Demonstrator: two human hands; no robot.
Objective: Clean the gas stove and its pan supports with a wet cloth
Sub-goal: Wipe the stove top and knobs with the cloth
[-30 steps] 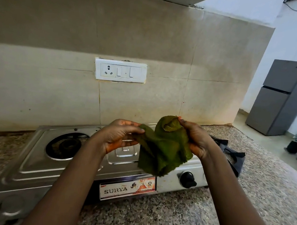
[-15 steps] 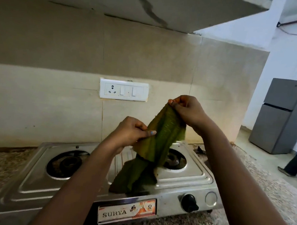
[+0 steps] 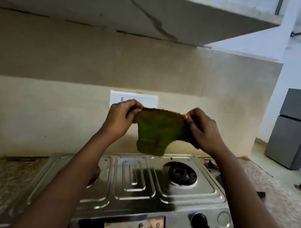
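I see both hands pinching the green cloth [image 3: 158,131] by its top corners, left hand [image 3: 120,119] and right hand [image 3: 202,130] spreading it above the gas stove [image 3: 133,184]. The right burner [image 3: 179,173] sits uncovered; the left one seems hidden behind my forearm.

Two bare forearms reach forward and upward, raised side by side. The left hand [image 3: 120,118] and right hand [image 3: 203,130] each pinch something with curled fingers [image 3: 189,117], thumbs facing inward.
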